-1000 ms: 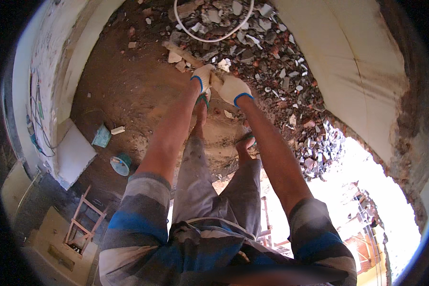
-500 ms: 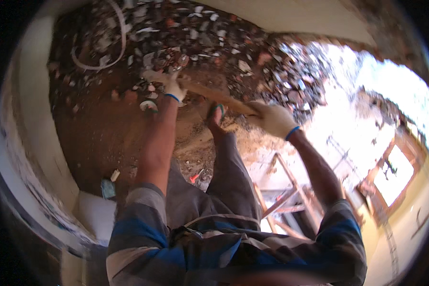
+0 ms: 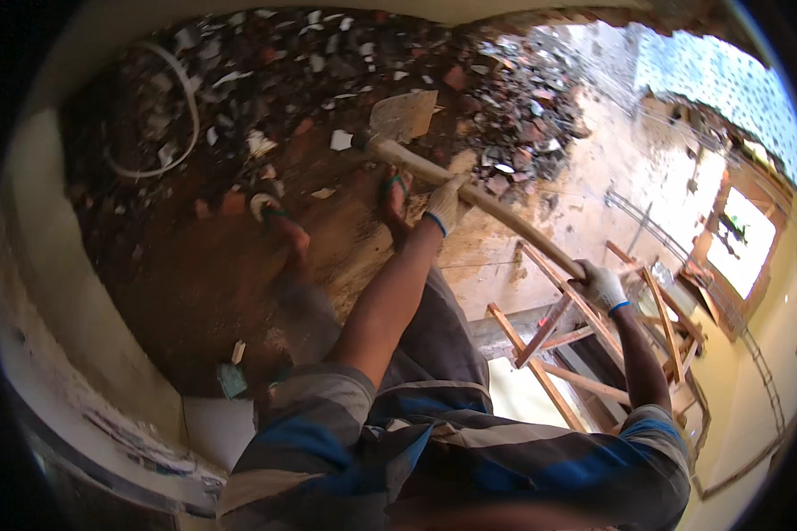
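Observation:
A hoe (image 3: 515, 221) with a long wooden handle slants across the view, from the rubble at the far middle down to the right. Its flat, dirty blade (image 3: 406, 115) lies at the far end, beside the broken pieces. My left hand (image 3: 447, 203), in a whitish knit glove with a blue cuff, is closed round the handle partway along it. Gloved the same way, my right hand (image 3: 601, 288) grips the handle near its right end. My two feet in flip-flops (image 3: 393, 188) stand on the dirt near the blade.
Broken rubble (image 3: 328, 53) is heaped across the far side, with a pale hose loop (image 3: 193, 111) on it at left. Wooden frames (image 3: 584, 323) stand at right, near my right arm. A wall (image 3: 97, 257) runs along the left.
Both hands and the hoe have swung right. The blade, not discernible before, now shows by the rubble. My view has shifted, and the left foot shows more clearly.

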A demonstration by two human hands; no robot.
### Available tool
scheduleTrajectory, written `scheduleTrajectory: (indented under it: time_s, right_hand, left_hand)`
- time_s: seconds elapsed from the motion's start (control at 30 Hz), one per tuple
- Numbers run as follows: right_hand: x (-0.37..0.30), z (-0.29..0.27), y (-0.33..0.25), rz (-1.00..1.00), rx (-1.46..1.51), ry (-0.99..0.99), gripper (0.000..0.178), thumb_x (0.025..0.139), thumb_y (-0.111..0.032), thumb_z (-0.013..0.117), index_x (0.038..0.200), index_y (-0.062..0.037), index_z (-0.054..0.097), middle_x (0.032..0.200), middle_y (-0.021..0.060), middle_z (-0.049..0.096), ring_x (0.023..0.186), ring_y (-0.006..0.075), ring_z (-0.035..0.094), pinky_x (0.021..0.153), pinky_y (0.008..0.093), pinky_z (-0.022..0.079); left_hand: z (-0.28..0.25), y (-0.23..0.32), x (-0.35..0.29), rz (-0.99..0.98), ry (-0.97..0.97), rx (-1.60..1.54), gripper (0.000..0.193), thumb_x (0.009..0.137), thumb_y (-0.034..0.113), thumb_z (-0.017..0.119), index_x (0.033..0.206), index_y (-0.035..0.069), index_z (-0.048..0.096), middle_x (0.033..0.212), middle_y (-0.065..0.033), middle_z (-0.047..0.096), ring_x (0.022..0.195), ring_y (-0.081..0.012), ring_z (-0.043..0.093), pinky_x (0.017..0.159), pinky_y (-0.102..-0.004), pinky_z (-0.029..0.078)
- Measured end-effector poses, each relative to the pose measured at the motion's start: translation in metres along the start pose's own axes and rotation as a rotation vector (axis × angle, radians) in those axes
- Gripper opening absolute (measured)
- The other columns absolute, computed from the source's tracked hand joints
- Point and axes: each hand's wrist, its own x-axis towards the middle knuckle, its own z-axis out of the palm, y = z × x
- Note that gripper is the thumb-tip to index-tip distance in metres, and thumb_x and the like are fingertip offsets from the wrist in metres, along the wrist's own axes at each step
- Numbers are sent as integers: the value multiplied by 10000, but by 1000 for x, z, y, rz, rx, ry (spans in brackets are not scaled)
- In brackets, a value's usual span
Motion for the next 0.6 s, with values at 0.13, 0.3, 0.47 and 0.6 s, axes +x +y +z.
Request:
scheduleTrajectory:
  time_s: [0.13,0.3,0.47,0.6]
  right_hand:
    - [60,44,-147,-259,107,-169,575,931,-465,799,1378,-125,677,1056,219,785,994,426,757,863,516,591]
    - [116,94,-405,-682,302,-348,513,968,-422,747,1326,-58,691,1093,266,759,1056,452,731,898,516,557]
    - [145,165,-669,-1019,325,-508,439,1030,-366,720,1289,-12,704,947,153,712,834,225,702,743,431,561]
    - [151,196,-841,-470,706,-1038,343,1042,-326,724,955,4,690,752,100,553,674,231,555,647,432,553]
  left_hand:
    - [-108,127,-95,254,239,2,256,1027,155,731,1216,95,568,1170,-106,607,1045,-266,671,894,-466,628]
    - [-250,301,-267,581,757,39,482,1026,372,712,1367,55,588,1178,-151,657,1023,-294,687,907,-482,601]
    - [-331,407,-407,820,831,102,268,1078,290,653,1138,30,628,980,-136,674,881,-286,698,755,-496,603]
    - [-359,469,-455,841,811,136,269,1078,285,657,1137,25,629,968,-136,668,860,-287,681,748,-479,614]
